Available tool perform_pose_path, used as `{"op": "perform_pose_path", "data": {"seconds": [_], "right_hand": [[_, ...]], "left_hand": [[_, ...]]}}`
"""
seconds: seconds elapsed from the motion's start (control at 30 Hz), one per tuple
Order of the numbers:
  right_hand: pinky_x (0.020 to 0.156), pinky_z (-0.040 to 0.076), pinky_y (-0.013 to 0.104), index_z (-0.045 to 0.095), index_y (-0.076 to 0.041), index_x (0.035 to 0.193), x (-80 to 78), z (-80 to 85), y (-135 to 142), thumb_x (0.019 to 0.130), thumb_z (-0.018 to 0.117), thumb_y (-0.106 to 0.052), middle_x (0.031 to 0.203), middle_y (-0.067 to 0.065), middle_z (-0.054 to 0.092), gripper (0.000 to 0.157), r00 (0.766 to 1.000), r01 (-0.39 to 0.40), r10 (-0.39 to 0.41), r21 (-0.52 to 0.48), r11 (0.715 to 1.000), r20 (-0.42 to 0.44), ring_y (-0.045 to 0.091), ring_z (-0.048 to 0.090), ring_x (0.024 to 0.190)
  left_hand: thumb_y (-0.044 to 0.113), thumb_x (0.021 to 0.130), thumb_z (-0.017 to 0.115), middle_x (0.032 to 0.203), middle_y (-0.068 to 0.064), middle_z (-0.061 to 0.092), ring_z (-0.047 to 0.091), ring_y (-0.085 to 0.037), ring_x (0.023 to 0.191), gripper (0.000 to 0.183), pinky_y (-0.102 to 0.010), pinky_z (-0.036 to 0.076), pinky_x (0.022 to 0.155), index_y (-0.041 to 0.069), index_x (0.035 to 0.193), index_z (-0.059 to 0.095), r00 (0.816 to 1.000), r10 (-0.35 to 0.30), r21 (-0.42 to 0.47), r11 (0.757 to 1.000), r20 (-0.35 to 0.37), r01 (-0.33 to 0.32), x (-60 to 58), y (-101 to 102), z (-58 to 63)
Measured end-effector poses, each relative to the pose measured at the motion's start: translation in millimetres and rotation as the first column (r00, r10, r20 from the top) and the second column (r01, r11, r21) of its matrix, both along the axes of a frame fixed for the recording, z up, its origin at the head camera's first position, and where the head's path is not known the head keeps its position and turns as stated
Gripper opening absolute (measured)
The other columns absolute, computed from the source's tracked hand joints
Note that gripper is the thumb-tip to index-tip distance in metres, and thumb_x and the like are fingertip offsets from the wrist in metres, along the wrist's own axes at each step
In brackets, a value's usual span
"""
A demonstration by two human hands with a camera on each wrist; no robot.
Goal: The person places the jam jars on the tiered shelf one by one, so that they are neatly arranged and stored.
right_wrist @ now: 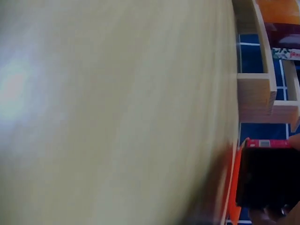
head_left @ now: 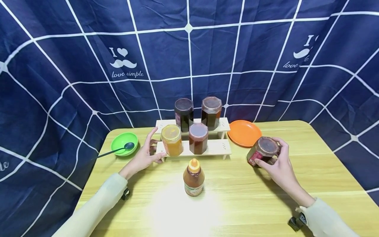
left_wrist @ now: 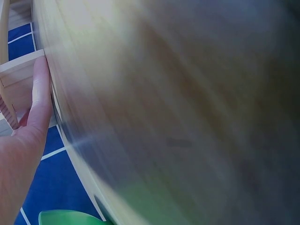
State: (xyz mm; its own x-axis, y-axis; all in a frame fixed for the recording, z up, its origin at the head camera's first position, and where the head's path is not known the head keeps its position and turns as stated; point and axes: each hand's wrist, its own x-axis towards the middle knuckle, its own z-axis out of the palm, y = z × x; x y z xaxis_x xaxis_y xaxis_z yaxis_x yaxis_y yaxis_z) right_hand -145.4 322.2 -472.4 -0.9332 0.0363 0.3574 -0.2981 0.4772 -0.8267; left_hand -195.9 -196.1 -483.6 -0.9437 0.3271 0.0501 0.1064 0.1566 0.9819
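My right hand (head_left: pixel 279 168) grips a dark jam jar (head_left: pixel 263 149) with a red label, thumb on its near side and fingers round the far side. The jar is close over the table, just right of the orange plate (head_left: pixel 245 132); in the right wrist view the dark jar (right_wrist: pixel 267 178) overlaps that plate. My left hand (head_left: pixel 145 154) holds the left end of a two-step wooden rack (head_left: pixel 217 148), thumb at the front of the lower step. In the left wrist view the thumb lies along the rack's end piece (left_wrist: pixel 21 77). An amber jar (head_left: pixel 172 141) stands beside this hand.
A reddish jar (head_left: pixel 198 138) shares the lower step. Two dark jars, one left (head_left: pixel 184 115) and one right (head_left: pixel 211 113), stand on the upper step. A squeeze bottle (head_left: pixel 193 177) stands in front. At left, a green bowl (head_left: pixel 118 141) holds a black spoon (head_left: pixel 128 145). Blue curtain (head_left: pixel 165 59) hangs behind.
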Motion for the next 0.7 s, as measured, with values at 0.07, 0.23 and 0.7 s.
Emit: {"op": "perform_pose_path", "data": {"seconds": [0.07, 0.23, 0.7], "right_hand": [[0.095, 0.048, 0.01, 0.023, -0.008, 0.164, 0.5, 3.1, -1.6, 0.081, 0.088, 0.016, 0.141, 0.006, 0.047, 0.108, 1.0, -0.026, 0.026, -0.015, 1.0, -0.006, 0.005, 0.053, 0.123], [0.098, 0.045, 0.01, 0.025, -0.011, 0.165, 0.7, 12.0, -4.2, 0.08, 0.09, 0.014, 0.143, 0.005, 0.047, 0.11, 0.998, -0.061, 0.061, -0.012, 0.998, 0.005, 0.005, 0.051, 0.125], [0.098, 0.05, 0.014, 0.029, -0.008, 0.164, -9.7, 35.7, -21.7, 0.08, 0.091, 0.014, 0.144, 0.01, 0.052, 0.107, 0.978, -0.21, 0.21, 0.025, 0.977, -0.003, 0.006, 0.056, 0.126]], "left_hand": [[-0.01, 0.096, 0.078, 0.143, -0.034, 0.05, 0.065, -0.043, 0.115, 0.116, -0.05, 0.066, 0.074, 0.038, 0.175, 0.007, 1.0, 0.0, 0.002, 1.0, 0.0, 0.0, 0.0, 0.2, 0.0], [-0.01, 0.097, 0.078, 0.143, -0.034, 0.05, 0.065, -0.044, 0.116, 0.115, -0.051, 0.066, 0.074, 0.037, 0.175, 0.008, 1.0, -0.001, 0.002, 1.0, -0.001, 0.001, 0.3, 0.8, 0.4], [-0.009, 0.097, 0.078, 0.144, -0.033, 0.05, 0.064, -0.046, 0.117, 0.115, -0.051, 0.066, 0.073, 0.037, 0.175, 0.008, 1.0, 0.008, -0.019, 1.0, 0.002, -0.008, 0.4, 0.2, 2.0]]}}
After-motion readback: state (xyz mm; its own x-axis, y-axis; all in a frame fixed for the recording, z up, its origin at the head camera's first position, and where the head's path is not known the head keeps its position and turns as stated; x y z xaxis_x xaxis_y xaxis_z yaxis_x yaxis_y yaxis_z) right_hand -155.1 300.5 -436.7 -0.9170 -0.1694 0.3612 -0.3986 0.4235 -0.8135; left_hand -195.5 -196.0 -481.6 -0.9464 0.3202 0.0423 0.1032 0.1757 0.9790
